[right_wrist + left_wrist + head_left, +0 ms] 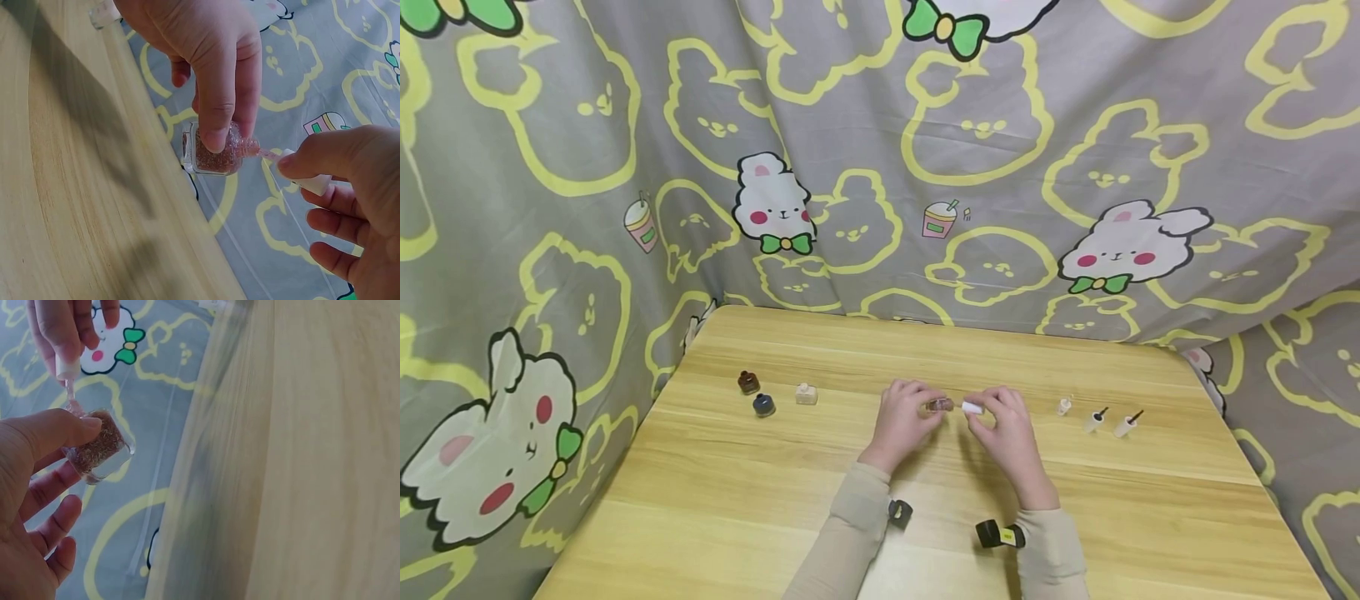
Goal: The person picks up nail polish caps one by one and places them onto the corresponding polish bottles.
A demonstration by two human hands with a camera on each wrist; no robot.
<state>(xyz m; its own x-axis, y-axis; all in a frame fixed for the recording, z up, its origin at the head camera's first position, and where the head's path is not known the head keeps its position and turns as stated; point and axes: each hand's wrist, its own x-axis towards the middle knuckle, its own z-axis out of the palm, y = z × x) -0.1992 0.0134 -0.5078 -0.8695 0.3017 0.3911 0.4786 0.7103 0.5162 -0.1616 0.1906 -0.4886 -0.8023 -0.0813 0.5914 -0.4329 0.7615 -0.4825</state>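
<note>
The bottle (215,164) is above the surface (700,483), pinched by the left fingers (215,103); the right fingers (325,153) pinch the cap (315,183), its brush (269,154) at the neck (248,147). Likely light, slick, breakable: best gripped by flat sides.

Head view: bright, pale glare on the near part of the wooden table (700,500). Wrist views: dimmer, dark shadows streaking the table, its grain softly blurred in the left.
</note>
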